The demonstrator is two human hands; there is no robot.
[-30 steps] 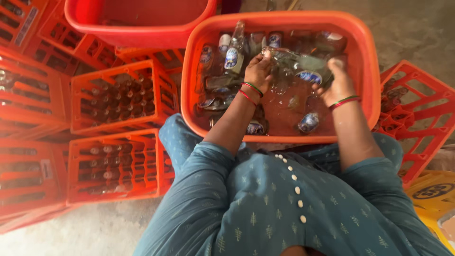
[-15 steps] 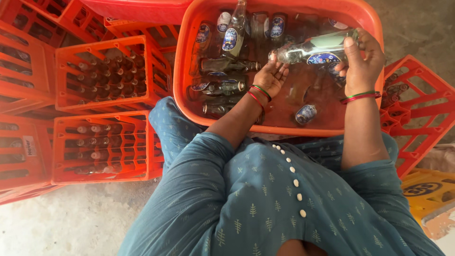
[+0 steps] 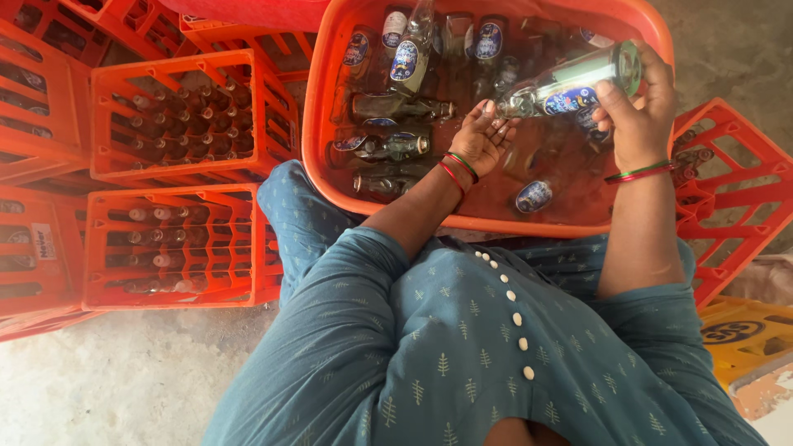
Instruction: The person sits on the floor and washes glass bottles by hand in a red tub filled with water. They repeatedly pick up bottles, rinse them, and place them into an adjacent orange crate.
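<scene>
1. Since the earlier frame, the glass bottle [image 3: 570, 80] rose clear of the water, tilted; left hand [image 3: 481, 136] slid off toward its neck.
2. Head view: orange tub [image 3: 318, 124] held water and many labelled bottles [image 3: 410, 58], some floating, some sunk. Two orange crates [image 3: 186, 116] left of it held rows of upright bottles.
3. Bottle's long axis ran left-right, base up-right, neck down-left.
4. Right hand [image 3: 636, 111] closed round the base end; left hand half open, fingertips at the neck.

bottles [image 3: 395, 147] in tub [image 3: 318, 99], crates [image 3: 178, 116] left
</scene>
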